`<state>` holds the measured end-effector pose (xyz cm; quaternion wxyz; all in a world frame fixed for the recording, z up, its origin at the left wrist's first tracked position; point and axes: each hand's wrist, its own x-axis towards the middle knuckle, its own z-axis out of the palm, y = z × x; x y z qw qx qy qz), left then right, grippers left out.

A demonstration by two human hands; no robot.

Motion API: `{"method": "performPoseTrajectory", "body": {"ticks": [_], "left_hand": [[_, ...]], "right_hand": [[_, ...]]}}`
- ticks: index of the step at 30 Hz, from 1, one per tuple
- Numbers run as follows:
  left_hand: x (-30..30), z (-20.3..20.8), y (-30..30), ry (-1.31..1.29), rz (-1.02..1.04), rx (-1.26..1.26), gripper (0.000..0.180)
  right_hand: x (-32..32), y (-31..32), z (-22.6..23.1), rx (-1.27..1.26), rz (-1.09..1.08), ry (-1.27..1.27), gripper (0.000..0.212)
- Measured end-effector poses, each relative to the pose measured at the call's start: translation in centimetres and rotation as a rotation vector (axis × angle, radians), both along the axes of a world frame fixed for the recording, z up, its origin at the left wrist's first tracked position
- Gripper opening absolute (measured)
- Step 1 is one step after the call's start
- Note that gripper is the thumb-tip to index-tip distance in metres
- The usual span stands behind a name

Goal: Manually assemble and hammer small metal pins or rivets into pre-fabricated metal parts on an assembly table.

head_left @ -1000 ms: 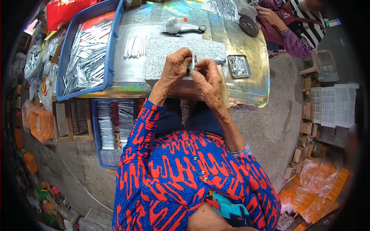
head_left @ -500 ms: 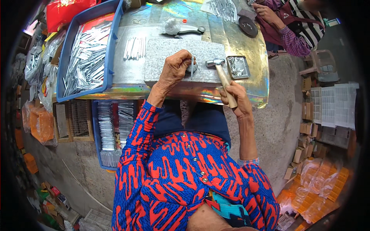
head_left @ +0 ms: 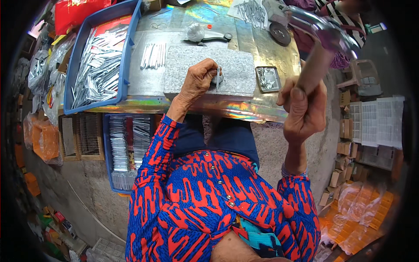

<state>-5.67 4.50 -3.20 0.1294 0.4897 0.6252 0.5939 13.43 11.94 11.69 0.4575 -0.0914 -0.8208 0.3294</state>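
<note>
My left hand (head_left: 199,79) pinches a thin silver metal strip (head_left: 218,77) upright over the speckled grey stone block (head_left: 238,65). A small round dark piece (head_left: 214,80) sits at the strip, partly hidden by my fingers. Up at the right, my right hand (head_left: 305,109) is closed around the wooden handle of a hammer (head_left: 317,65). The hammer's shiny head is raised, close to the camera and blurred. Just right of the block lies a small dark tray (head_left: 267,89) with tiny silver pieces in it.
A blue tray (head_left: 127,72) of silver strips stands at the left, beside a row of strips (head_left: 153,56). Black-handled pliers (head_left: 214,39) lie behind the block. Another person's sleeve (head_left: 338,61) shows at the far right. A second blue tray (head_left: 107,153) stands below the table.
My right hand has lifted the hammer from beside the stone block, up and to the right. My left hand still holds the strip in almost the same place.
</note>
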Motion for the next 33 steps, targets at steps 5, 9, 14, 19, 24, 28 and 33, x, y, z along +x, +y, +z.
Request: {"method": "performPoseTrajectory", "body": {"ticks": [5, 9, 14, 19, 24, 28, 33], "left_hand": [[-0.3, 0.0, 0.8, 0.051, 0.003, 0.014, 0.008], [0.2, 0.2, 0.3, 0.009, 0.021, 0.03, 0.005], [-0.1, -0.1, 0.3, 0.007, 0.004, 0.006, 0.008], [0.0, 0.1, 0.1, -0.039, -0.01, 0.006, 0.009], [0.3, 0.9, 0.2, -0.314, 0.016, 0.007, 0.012], [0.0, 1.2, 0.0, -0.617, 0.047, 0.052, 0.015], [0.1, 2.0, -0.7, -0.893, -0.037, 0.134, 0.015]], "right_hand": [[0.1, 2.0, -5.9, 0.288, -0.051, -0.668, 0.027], [0.8, 1.1, -5.1, 0.178, -0.015, -0.472, 0.026], [0.4, 1.8, -5.0, 0.067, -0.081, -0.305, 0.023], [0.5, 2.2, -8.1, -0.277, -0.054, -0.384, 0.02], [0.7, 1.8, -11.6, -0.939, 0.042, -0.413, 0.022], [1.2, 2.2, -11.9, -0.915, 0.064, -0.522, 0.028], [1.9, 3.3, -12.3, -0.091, -0.153, -0.829, 0.034]]}}
